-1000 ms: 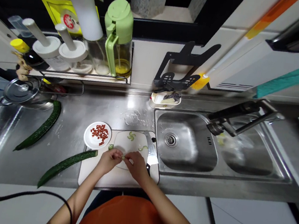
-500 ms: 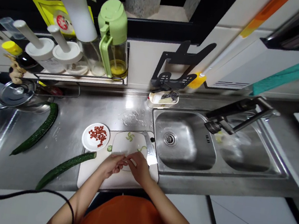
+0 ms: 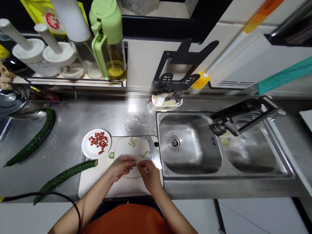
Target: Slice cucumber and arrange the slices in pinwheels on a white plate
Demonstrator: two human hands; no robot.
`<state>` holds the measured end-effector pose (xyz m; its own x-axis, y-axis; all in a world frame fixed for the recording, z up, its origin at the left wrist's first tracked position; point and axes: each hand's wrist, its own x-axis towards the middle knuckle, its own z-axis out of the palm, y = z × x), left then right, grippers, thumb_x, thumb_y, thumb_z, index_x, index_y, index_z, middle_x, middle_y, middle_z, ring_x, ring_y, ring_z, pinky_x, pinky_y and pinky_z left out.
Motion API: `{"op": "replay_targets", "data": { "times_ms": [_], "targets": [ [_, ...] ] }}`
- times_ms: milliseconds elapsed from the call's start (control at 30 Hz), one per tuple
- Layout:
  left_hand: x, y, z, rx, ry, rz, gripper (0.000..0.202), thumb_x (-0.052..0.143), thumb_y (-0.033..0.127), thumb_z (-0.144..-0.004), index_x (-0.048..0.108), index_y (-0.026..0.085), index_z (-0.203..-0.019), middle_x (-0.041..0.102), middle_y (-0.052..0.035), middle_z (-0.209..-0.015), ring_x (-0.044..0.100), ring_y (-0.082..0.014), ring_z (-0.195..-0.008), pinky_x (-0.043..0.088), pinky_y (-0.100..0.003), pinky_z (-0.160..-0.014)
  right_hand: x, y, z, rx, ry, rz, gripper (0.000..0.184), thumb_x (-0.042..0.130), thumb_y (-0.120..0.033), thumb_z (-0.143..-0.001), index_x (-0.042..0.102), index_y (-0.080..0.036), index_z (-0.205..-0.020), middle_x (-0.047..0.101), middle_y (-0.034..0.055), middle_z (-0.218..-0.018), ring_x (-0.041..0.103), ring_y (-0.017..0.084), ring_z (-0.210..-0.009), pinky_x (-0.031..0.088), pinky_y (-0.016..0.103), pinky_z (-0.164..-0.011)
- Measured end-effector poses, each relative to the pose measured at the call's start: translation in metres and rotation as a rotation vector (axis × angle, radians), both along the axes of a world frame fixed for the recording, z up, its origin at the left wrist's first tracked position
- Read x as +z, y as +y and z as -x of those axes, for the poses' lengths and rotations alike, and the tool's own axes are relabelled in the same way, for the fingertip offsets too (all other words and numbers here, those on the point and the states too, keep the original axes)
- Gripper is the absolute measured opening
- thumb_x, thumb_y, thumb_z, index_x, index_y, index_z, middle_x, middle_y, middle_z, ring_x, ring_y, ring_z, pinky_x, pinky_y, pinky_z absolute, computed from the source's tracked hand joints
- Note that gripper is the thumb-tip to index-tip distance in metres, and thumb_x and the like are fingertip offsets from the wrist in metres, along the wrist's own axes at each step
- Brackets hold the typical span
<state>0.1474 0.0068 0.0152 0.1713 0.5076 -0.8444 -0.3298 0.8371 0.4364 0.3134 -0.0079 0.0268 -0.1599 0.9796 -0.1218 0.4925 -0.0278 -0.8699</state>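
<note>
My left hand [image 3: 121,167] and my right hand [image 3: 150,176] meet over the near half of a white squarish plate [image 3: 123,150]. Both are closed in a pinch at the fingertips, around something too small to make out. The plate rests on a white cutting board [image 3: 91,185]. On it lie thin green cucumber slices [image 3: 132,141] fanned out at the far side, and curved cucumber pieces [image 3: 145,154] at the right. A cucumber end [image 3: 111,155] sits left of the plate. Right of the plate lies a kitchen knife [image 3: 153,151], its near end partly hidden by my right hand.
A cut cucumber [image 3: 66,174] overlaps the board's left edge, near a white dish [image 3: 84,148] of chopped red bits. Another cucumber [image 3: 32,142] lies farther left, by a lidded pot [image 3: 9,100]. To the right are a double sink [image 3: 190,137] and black faucet [image 3: 234,112].
My hands have shifted slightly, with the fingertips now drawn into line and the left fingers straighter. The whole view has moved a little, so the counter appears farther left.
</note>
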Motion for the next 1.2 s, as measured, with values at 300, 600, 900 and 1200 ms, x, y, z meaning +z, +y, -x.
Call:
{"op": "replay_targets", "data": {
  "times_ms": [300,600,900,1200],
  "targets": [
    [-0.010,0.013,-0.017,-0.136,0.251,-0.207,0.031,0.076,0.035,-0.056,0.070,0.015,-0.080,0.065,-0.0008,-0.066,0.054,-0.0088,-0.058,0.033,-0.019,-0.052,-0.006,0.001,-0.012,-0.107,0.034,0.086,0.014,0.049,-0.022,-0.081,0.063,-0.022,-0.081,0.066,0.0011,-0.074,0.060,0.016,-0.069,0.044,0.025,-0.061],
    [-0.019,0.027,-0.029,-0.457,0.642,-0.591,0.013,0.063,0.025,-0.071,0.071,0.019,-0.079,0.067,-0.0006,-0.070,0.058,-0.0131,-0.066,0.042,-0.024,-0.064,-0.023,0.009,-0.022,-0.072,-0.202,-0.018,0.018,0.050,-0.017,-0.080,0.067,-0.021,-0.083,0.066,0.0026,-0.077,0.059,0.017,-0.077,0.043,0.027,-0.070],
    [-0.015,0.044,-0.038,-0.628,0.812,-0.785,0.015,0.057,0.019,-0.077,0.071,0.020,-0.083,0.068,-0.0034,-0.079,0.058,-0.0159,-0.075,0.040,-0.026,-0.070,-0.030,0.024,-0.017,-0.037,-0.454,-0.109,0.020,0.048,-0.015,-0.086,0.067,-0.021,-0.082,0.066,0.0035,-0.075,0.053,0.019,-0.077,0.037,0.029,-0.075],
    [-0.023,0.043,-0.041,-0.691,0.900,-0.819,0.017,0.054,0.020,-0.082,0.070,0.019,-0.088,0.068,-0.0064,-0.087,0.058,-0.0182,-0.083,0.039,-0.029,-0.076,-0.021,0.027,-0.010,-0.015,-0.580,-0.107,0.017,0.050,-0.017,-0.087,0.066,-0.021,-0.082,0.066,0.0056,-0.075,0.052,0.022,-0.080,0.033,0.032,-0.070]
  ]
}}
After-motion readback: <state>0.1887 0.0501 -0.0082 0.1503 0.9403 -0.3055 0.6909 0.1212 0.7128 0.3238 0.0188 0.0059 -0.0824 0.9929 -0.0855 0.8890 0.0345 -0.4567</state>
